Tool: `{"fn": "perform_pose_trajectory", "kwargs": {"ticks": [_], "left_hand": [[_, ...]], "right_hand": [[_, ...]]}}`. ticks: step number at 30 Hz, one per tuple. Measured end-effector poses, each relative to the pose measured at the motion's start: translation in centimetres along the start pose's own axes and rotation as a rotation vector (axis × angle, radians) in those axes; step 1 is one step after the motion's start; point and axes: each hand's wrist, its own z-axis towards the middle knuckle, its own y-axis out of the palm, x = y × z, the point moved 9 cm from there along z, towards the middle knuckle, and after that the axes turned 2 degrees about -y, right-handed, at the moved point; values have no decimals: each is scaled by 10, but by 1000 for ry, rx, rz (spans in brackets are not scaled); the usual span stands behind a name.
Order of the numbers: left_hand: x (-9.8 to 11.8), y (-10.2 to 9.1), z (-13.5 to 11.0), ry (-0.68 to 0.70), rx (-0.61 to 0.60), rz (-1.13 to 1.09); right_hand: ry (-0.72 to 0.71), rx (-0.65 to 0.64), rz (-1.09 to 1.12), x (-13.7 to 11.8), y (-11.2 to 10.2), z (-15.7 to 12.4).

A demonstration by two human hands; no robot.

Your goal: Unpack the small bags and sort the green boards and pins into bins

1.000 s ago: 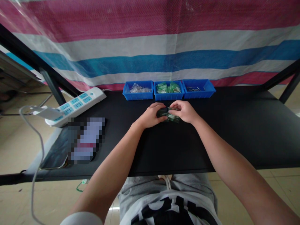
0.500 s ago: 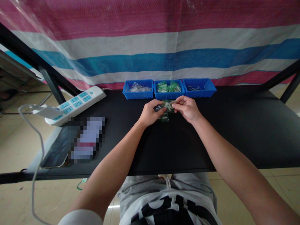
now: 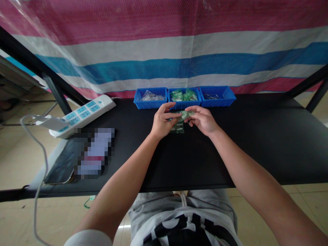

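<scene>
Left hand (image 3: 163,121): thumb and index closed on the left side of a green bag (image 3: 185,115), other fingers loosely spread. Right hand (image 3: 203,120): thumb and fingertips pinching the bag's right side. Bag is mid-frame, just below the middle bin (image 3: 185,103). Two-sided grip probably because the plastic is limp and wouldn't hold shape from one side. Contents too small to make out.

Second green bag (image 3: 180,128) just below it, partly behind left fingers; likely there to be within finger reach.

Bins side by side upper centre, probably sorted by kind: clear bags (image 3: 153,96) in the left bin (image 3: 151,105), green packets (image 3: 190,95) in the middle, thin metal pins (image 3: 212,96) in the right bin (image 3: 220,103).

Left of frame: power strip (image 3: 88,112), angled at the table (image 3: 205,164) edge, presumably out of the arms' way. Pixelated flat item (image 3: 97,150) below it, can't identify.
</scene>
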Motion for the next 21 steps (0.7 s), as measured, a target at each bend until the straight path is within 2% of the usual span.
{"fn": "perform_pose_trajectory", "kwargs": {"ticks": [3, 6, 12, 17, 21], "left_hand": [[3, -1, 0, 32, -3, -6], [6, -2, 1, 39, -6, -30], [-3, -1, 1, -76, 14, -165], [-16, 7, -2, -170, -42, -265], [-9, 12, -2, -138, -122, -191]], "right_hand": [[-20, -13, 33, -1, 1, -1], [-51, 30, -17, -3, -2, 0], [-144, 148, -188, -5, -12, 2], [-189, 178, -201, -8, -15, 1], [-212, 151, -234, -13, -10, 0]]}}
